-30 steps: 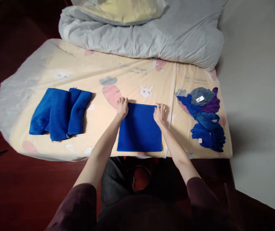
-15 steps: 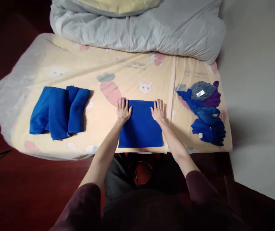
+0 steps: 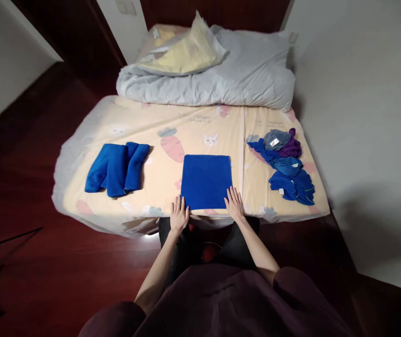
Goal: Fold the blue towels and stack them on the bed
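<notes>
So, our flat square blue towel [image 3: 206, 181] sits mid-frame.
It lies up-frame from our left hand [image 3: 179, 215] at its lower-left corner; our right hand [image 3: 234, 204] reaches higher, along its right edge. Fingers slightly apart, pinching nothing; no clear long axis.

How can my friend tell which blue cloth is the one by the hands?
Find the bed, then the middle of its near edge. A blue cloth lies there, the left hand and right hand by its near corners. It is flat and square, unlike the bulky cloths left of it and the crumpled pile right of it.
</notes>
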Action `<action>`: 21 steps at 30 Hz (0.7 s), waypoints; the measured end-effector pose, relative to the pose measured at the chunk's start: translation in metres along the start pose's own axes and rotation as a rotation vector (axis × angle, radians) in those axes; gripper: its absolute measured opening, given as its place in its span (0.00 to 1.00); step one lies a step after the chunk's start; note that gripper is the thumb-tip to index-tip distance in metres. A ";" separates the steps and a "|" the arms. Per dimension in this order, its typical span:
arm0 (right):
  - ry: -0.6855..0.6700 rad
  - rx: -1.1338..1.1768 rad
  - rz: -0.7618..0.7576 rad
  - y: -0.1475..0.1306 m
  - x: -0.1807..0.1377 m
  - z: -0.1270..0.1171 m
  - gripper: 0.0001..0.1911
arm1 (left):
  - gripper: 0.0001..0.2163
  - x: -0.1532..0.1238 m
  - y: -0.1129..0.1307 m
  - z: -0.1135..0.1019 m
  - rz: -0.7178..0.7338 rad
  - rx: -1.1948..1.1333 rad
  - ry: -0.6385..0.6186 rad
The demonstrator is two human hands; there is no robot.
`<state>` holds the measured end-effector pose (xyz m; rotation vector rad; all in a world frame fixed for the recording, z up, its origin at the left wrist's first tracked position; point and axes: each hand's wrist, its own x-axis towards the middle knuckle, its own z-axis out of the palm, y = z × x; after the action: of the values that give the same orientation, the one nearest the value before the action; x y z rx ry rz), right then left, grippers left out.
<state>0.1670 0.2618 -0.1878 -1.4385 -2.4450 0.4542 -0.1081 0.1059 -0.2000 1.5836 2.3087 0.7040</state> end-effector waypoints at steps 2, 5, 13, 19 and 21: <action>0.033 0.039 0.053 -0.004 -0.018 -0.002 0.29 | 0.31 -0.013 0.002 -0.002 -0.033 -0.016 -0.005; 0.068 0.095 0.114 -0.009 -0.063 0.000 0.30 | 0.32 -0.048 0.001 -0.002 -0.067 -0.044 0.007; -0.125 0.366 0.156 -0.021 -0.183 0.031 0.24 | 0.17 -0.109 0.002 0.004 -0.003 -0.051 -0.303; -0.022 0.757 0.262 -0.027 -0.166 0.027 0.18 | 0.19 -0.085 0.003 -0.009 -0.263 -0.434 -0.213; 0.052 0.829 0.328 -0.022 -0.152 0.022 0.20 | 0.21 -0.076 0.000 -0.014 -0.345 -0.577 -0.126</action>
<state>0.2123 0.1152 -0.2100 -1.3996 -1.6224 1.2856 -0.0858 0.0323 -0.1925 0.9201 1.9639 1.0226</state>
